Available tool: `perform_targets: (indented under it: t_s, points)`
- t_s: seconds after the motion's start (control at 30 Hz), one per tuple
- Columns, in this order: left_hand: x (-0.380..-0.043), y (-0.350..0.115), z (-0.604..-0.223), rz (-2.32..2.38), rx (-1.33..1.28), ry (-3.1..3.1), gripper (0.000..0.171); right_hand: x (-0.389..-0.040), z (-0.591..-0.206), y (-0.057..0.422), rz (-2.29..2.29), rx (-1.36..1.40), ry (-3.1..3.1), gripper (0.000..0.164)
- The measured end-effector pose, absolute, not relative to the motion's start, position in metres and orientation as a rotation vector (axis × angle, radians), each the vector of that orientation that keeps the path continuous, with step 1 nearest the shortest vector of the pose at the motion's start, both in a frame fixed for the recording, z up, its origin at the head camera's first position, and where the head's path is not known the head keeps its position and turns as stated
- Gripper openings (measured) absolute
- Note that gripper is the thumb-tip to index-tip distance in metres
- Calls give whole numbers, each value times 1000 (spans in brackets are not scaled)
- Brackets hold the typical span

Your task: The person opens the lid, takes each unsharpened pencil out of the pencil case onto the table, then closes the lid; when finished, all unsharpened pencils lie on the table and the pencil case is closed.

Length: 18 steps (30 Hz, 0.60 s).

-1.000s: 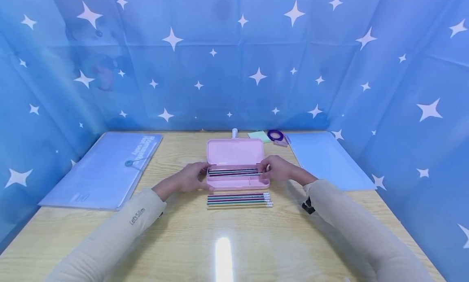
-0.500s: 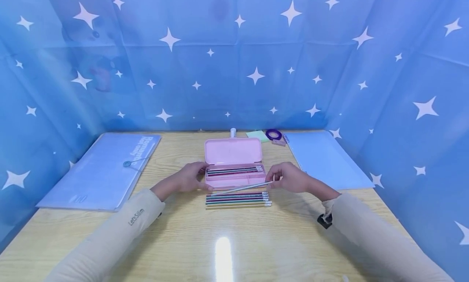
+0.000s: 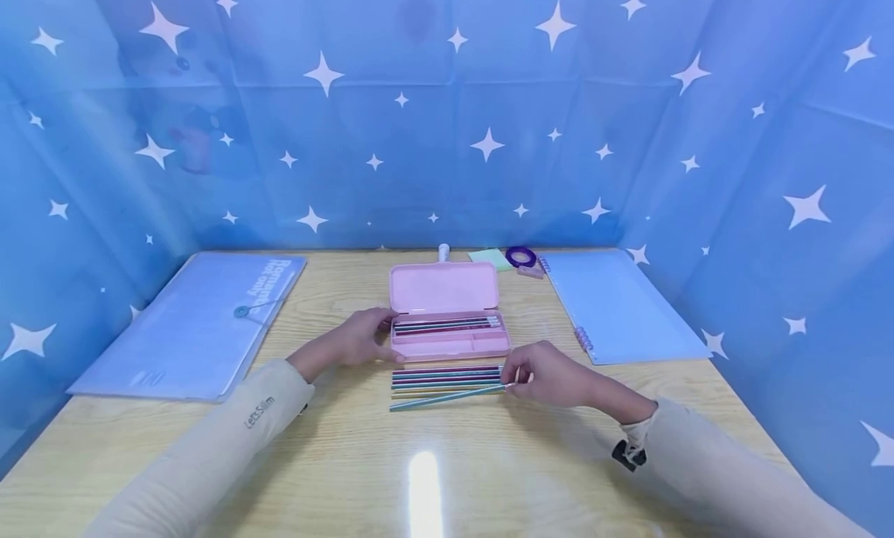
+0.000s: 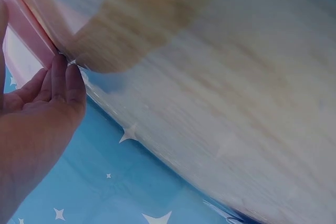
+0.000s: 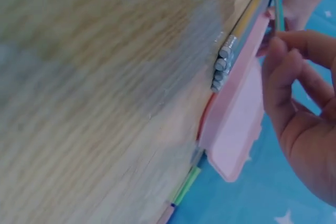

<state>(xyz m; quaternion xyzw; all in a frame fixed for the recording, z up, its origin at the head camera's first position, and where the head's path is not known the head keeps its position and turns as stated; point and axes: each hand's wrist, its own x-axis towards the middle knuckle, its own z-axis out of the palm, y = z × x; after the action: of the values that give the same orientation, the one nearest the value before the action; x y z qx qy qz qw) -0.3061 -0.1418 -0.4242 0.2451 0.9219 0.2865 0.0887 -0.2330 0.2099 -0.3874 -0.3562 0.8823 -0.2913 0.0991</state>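
Observation:
A pink pencil case (image 3: 444,288) stands with its lid up at the middle of the table, several pencils (image 3: 445,325) lying in its long compartment. My left hand (image 3: 359,338) rests at the case's left end, thumb by the front corner; in the left wrist view its fingers (image 4: 59,85) are fairly straight against the pink side. In front of the case lies a row of pencils (image 3: 447,376), eraser ends to the right. My right hand (image 3: 555,375) pinches a teal pencil (image 3: 443,400) by its right end, slanted along the near side of that row.
A translucent document folder (image 3: 188,321) lies at the left, and a spiral-bound notebook (image 3: 621,305) at the right. Behind the case are a small white-capped item (image 3: 443,252), green sticky notes (image 3: 491,258), a purple tape roll (image 3: 520,257) and a small pinkish block (image 3: 531,272).
My right hand has taken a pencil out of the case and carried it toward me, past the case's front, to the near side of the row. My left hand stays at the case.

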Motion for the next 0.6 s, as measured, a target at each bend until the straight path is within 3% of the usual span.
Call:
perform_targets:
  t_s: [0.6]
  points:
    - [-306, -141, -424, 863, 729, 2739, 88, -233, -408, 211, -843, -1005, 2703, 17]
